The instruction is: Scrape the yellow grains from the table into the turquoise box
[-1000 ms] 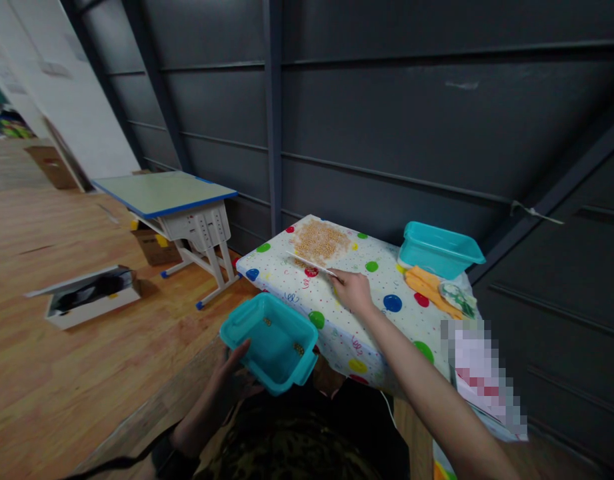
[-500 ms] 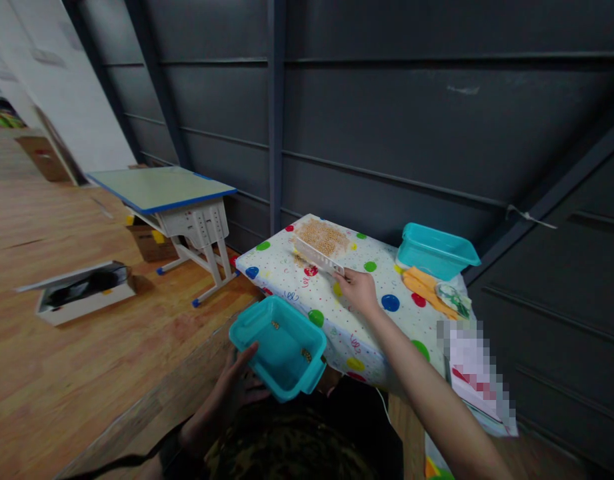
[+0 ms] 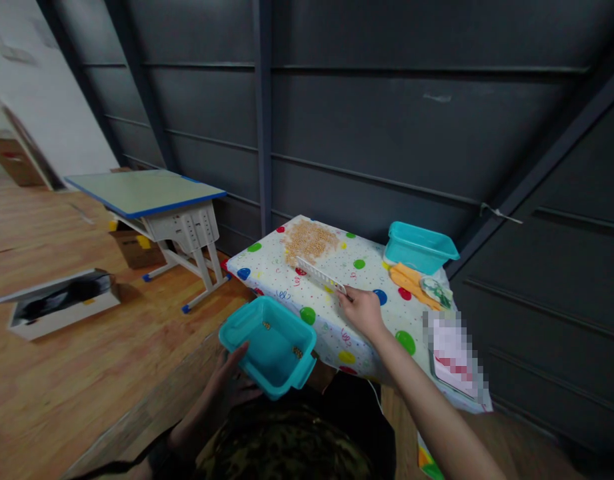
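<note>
My left hand (image 3: 231, 379) grips the near-left rim of a turquoise plastic tub (image 3: 274, 350), thumb over the edge, fingers mostly hidden beneath. The tub hangs tilted over my lap, beside the table's front edge, with small clusters of beans (image 3: 297, 352) in its corners. My right hand (image 3: 364, 310) is closed around the end of a white slotted plastic strip (image 3: 323, 276). The strip stands on edge on or just above the spotted tablecloth (image 3: 331, 337). Just beyond it lies a spread-out patch of tan beans (image 3: 309, 240).
A second turquoise tub (image 3: 421, 247) stands at the table's back right, with an orange cloth (image 3: 411, 283) and a green-and-white packet (image 3: 435, 291) in front. A blurred-out sheet (image 3: 454, 353) lies at the right corner. A desk (image 3: 151, 190) and a white box (image 3: 67, 307) are left.
The white strip has come back toward me from the bean patch, its face turned more edge-on. The tub stays in my left hand. The whole view has shifted slightly.
</note>
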Demonstrator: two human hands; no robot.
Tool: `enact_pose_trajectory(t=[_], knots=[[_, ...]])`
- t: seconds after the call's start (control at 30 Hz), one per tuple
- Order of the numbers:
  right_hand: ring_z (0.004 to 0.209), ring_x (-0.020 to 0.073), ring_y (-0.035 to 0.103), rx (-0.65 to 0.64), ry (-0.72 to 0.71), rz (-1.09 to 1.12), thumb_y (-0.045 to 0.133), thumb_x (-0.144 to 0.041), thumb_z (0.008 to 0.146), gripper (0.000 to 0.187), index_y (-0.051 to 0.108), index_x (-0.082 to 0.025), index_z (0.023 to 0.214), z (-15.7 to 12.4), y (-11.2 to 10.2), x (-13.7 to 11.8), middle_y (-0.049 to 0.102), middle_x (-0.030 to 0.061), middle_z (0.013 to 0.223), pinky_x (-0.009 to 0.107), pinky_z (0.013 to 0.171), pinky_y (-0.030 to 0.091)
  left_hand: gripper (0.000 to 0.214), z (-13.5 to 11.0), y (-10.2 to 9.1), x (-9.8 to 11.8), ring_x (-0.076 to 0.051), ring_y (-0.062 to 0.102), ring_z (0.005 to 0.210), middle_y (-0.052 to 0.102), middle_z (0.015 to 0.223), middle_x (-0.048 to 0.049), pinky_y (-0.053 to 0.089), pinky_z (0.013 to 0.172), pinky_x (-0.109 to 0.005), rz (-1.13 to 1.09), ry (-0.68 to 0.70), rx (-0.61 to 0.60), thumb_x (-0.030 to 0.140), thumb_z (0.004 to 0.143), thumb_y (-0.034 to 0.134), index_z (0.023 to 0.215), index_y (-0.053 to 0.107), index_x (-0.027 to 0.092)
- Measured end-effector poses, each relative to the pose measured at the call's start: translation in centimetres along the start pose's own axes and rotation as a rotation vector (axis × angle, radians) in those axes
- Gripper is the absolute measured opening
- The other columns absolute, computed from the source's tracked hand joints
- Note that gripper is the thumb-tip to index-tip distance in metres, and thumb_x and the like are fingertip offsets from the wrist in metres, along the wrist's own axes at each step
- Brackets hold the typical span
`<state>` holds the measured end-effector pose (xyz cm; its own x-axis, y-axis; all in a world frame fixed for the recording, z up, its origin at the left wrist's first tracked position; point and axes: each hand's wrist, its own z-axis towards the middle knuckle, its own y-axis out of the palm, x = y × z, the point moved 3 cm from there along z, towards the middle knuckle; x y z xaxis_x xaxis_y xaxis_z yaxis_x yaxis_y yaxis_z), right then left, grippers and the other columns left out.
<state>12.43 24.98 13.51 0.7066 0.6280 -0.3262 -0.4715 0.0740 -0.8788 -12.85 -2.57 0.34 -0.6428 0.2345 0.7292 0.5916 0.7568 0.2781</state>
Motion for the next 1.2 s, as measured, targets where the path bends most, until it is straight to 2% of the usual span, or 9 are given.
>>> enact_pose_trajectory(t=[0.23, 0.37, 0.53, 0.63, 0.73, 0.87, 0.97, 1.03, 1.2], knots=[[0.102, 0.0330, 0.099, 0.076, -0.084, 0.072, 0.077, -0.026, 0.116, 0.031, 0.107, -0.029, 0.124, 0.0, 0.4, -0.1, 0.102, 0.0101, 0.117, 0.031, 0.084, 0.067, 0.104, 0.5, -0.5, 0.4, -0.048, 0.100, 0.119, 0.077, 0.179, -0.0294, 0.084, 0.106, -0.070, -0.016, -0.027, -0.034, 0.053, 0.113, 0.098, 0.200, 0.043, 0.036], [0.097, 0.0320, 0.099, 0.071, -0.106, 0.072, 0.081, -0.024, 0.114, 0.028, 0.107, -0.030, 0.122, 0.0, 0.6, 0.0, 0.102, 0.0091, 0.115, 0.031, 0.084, 0.069, 0.106, 0.8, -0.8, 0.6, -0.044, 0.101, 0.107, 0.075, 0.179, -0.0291, 0.085, 0.100, -0.073, -0.053, 0.003, -0.024, 0.051, 0.110, 0.103, 0.198, 0.045, 0.038], [0.103, 0.0321, 0.100, 0.081, -0.151, 0.099, 0.081, -0.022, 0.115, 0.028, 0.107, -0.029, 0.123, 0.0, 0.9, -0.3, 0.102, 0.0094, 0.121, 0.034, 0.093, 0.074, 0.103, 0.6, -0.4, 1.2, -0.040, 0.100, 0.091, 0.084, 0.155, -0.0228, 0.086, 0.086, -0.064, -0.067, 0.044, -0.036, 0.047, 0.110, 0.103, 0.195, 0.046, 0.033], [0.106, 0.0315, 0.100, 0.107, -0.187, 0.122, 0.082, -0.021, 0.113, 0.028, 0.106, -0.031, 0.124, -0.2, 1.1, -0.5, 0.102, 0.0083, 0.123, 0.035, 0.095, 0.075, 0.094, 0.6, -0.1, 1.6, -0.035, 0.098, 0.087, 0.086, 0.152, -0.0213, 0.087, 0.083, -0.060, -0.055, 0.056, -0.048, 0.046, 0.115, 0.098, 0.193, 0.049, 0.033], [0.100, 0.0303, 0.099, 0.094, -0.210, 0.137, 0.082, -0.022, 0.113, 0.026, 0.106, -0.031, 0.119, -0.2, 1.3, -0.7, 0.103, 0.0077, 0.117, 0.033, 0.090, 0.072, 0.086, 0.4, 0.1, 1.8, -0.033, 0.098, 0.086, 0.086, 0.154, -0.0216, 0.086, 0.082, -0.056, -0.032, 0.042, -0.037, 0.044, 0.120, 0.092, 0.193, 0.047, 0.034], [0.088, 0.0274, 0.095, 0.056, -0.256, 0.202, 0.081, -0.025, 0.113, 0.024, 0.104, -0.030, 0.110, -0.4, 1.4, -0.9, 0.102, 0.0076, 0.106, 0.030, 0.082, 0.066, 0.083, -0.3, 0.7, 2.2, -0.037, 0.099, 0.096, 0.088, 0.143, -0.0184, 0.086, 0.081, -0.052, 0.004, 0.079, -0.047, 0.047, 0.121, 0.089, 0.190, 0.046, 0.033], [0.079, 0.0238, 0.090, 0.055, -0.331, 0.296, 0.079, -0.027, 0.113, 0.025, 0.101, -0.029, 0.101, -0.7, 1.2, -1.2, 0.099, 0.0071, 0.099, 0.029, 0.078, 0.061, 0.078, -0.8, 1.1, 2.4, -0.038, 0.098, 0.096, 0.087, 0.139, -0.0192, 0.085, 0.080, -0.052, 0.024, 0.089, -0.045, 0.050, 0.121, 0.089, 0.185, 0.050, 0.029], [0.070, 0.0207, 0.083, 0.060, -0.394, 0.367, 0.075, -0.031, 0.115, 0.032, 0.095, -0.028, 0.091, -1.0, 1.0, -1.4, 0.095, 0.0058, 0.089, 0.028, 0.073, 0.057, 0.081, -0.9, 1.1, 2.5, -0.039, 0.098, 0.094, 0.085, 0.142, -0.0221, 0.085, 0.081, -0.055, 0.025, 0.093, -0.029, 0.051, 0.118, 0.092, 0.184, 0.052, 0.027], [0.053, 0.0153, 0.056, 0.100, -0.419, 0.478, 0.068, -0.054, 0.123, 0.064, 0.066, -0.027, 0.065, -0.9, 0.7, -2.0, 0.066, -0.0001, 0.060, 0.029, 0.060, 0.042, 0.087, -0.2, 0.4, 2.6, -0.040, 0.098, 0.095, 0.084, 0.147, -0.0221, 0.085, 0.082, -0.058, 0.008, 0.107, -0.005, 0.049, 0.116, 0.095, 0.189, 0.051, 0.030]])
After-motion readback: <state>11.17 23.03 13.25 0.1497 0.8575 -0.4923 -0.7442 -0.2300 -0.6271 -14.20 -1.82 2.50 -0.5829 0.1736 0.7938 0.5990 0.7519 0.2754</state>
